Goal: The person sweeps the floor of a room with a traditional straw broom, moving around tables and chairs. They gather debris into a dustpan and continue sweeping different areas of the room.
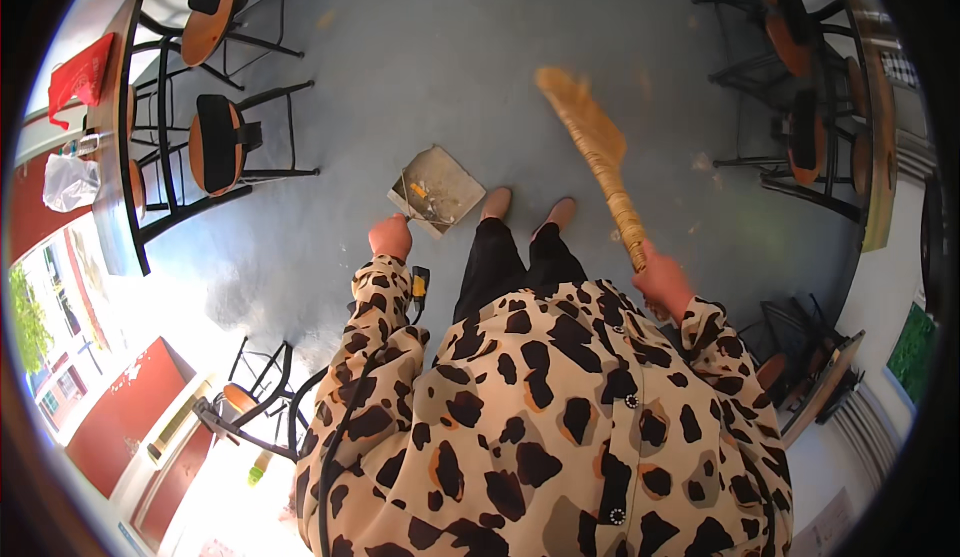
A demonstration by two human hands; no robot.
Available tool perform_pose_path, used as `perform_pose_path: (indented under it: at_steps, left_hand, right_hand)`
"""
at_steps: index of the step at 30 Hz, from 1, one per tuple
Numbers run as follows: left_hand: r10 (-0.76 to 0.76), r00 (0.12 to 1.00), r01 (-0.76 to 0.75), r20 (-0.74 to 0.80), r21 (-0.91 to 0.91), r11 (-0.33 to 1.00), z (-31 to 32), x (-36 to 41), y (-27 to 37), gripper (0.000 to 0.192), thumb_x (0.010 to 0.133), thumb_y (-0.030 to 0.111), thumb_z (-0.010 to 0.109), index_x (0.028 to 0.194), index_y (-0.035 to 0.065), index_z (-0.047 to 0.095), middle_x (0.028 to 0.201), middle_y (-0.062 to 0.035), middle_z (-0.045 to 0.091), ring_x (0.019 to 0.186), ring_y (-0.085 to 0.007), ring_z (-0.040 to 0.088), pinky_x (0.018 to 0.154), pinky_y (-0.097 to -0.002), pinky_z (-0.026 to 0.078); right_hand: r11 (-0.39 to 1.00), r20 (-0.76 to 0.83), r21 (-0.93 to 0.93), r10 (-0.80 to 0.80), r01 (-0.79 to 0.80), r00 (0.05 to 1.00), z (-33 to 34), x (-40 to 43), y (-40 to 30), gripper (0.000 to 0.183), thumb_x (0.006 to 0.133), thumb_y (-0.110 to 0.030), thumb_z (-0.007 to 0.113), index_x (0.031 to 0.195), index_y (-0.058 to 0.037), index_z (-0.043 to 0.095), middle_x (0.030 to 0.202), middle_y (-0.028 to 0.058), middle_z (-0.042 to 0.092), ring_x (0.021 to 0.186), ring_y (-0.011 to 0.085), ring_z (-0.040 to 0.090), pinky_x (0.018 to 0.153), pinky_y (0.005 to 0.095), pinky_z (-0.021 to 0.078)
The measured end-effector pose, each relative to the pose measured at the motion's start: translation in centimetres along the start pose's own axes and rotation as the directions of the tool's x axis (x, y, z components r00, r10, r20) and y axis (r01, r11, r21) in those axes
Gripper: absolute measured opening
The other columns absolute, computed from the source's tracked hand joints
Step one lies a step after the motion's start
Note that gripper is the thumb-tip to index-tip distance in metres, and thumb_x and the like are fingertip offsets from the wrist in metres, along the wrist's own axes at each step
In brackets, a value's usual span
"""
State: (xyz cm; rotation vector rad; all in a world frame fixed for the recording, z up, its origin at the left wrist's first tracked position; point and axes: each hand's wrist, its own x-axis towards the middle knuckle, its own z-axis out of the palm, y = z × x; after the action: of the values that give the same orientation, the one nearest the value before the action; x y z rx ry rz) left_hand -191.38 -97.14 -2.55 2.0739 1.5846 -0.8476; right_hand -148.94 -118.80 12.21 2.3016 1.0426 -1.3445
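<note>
My left hand is closed around the handle of a metal dustpan, which is at floor level to the left of my shoes. Bits of debris and a small orange-yellow piece lie in the pan. In my right hand is the bound handle of a straw hand broom. The broom slants up and to the left in the picture, its bristle end ahead of my feet and slightly blurred. Whether the bristles touch the floor, I cannot tell.
Grey floor spreads ahead, with small pale specks at the right. Chairs stand along a long desk at the left, and more chairs along a desk at the right. Another chair is at the lower left.
</note>
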Motion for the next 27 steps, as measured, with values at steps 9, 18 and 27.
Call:
perform_pose_path:
  at_steps: [9, 18, 27]
  left_hand:
    - [-0.005, 0.983, 0.011, 0.182, -0.032, 0.999, 3.1, -1.0, -2.7, 0.021, 0.088, 0.018, 0.045, 0.100, 0.0083, 0.058, 0.096, -0.0157, 0.064, 0.091, -0.0332, 0.063, 0.076, -0.0428, 0.051]
    - [0.053, 0.977, -0.028, 0.207, -0.122, 0.992, 0.8, 1.4, -4.5, 0.030, 0.075, 0.015, 0.053, 0.101, 0.0020, 0.061, 0.103, -0.0233, 0.061, 0.101, -0.0394, 0.056, 0.086, -0.0447, 0.046]
    - [0.276, 0.961, -0.278, -0.031, -0.098, 0.956, -10.2, 9.9, 8.0, 0.035, 0.077, 0.019, 0.052, 0.110, 0.0057, 0.058, 0.107, -0.0193, 0.062, 0.102, -0.0350, 0.058, 0.085, -0.0425, 0.047]
  right_hand:
    - [0.953, 0.203, -0.136, -0.242, 0.272, 0.949, -1.3, -7.1, -1.1, 0.055, 0.074, -0.021, 0.064, 0.126, -0.0174, 0.046, 0.081, 0.0169, 0.064, 0.073, 0.0338, 0.062, 0.065, 0.0428, 0.0489]
    - [0.915, -0.104, 0.400, -0.010, 0.051, 0.994, 6.9, -12.9, 1.8, 0.048, 0.078, -0.014, 0.059, 0.125, -0.0148, 0.048, 0.086, 0.0193, 0.063, 0.073, 0.0342, 0.062, 0.067, 0.0406, 0.0484]
    - [0.642, -0.178, 0.765, 0.272, -0.040, 0.946, 13.7, -14.9, 5.2, 0.055, 0.074, -0.017, 0.067, 0.125, -0.0066, 0.049, 0.099, 0.0156, 0.064, 0.081, 0.0253, 0.062, 0.070, 0.0350, 0.0484]
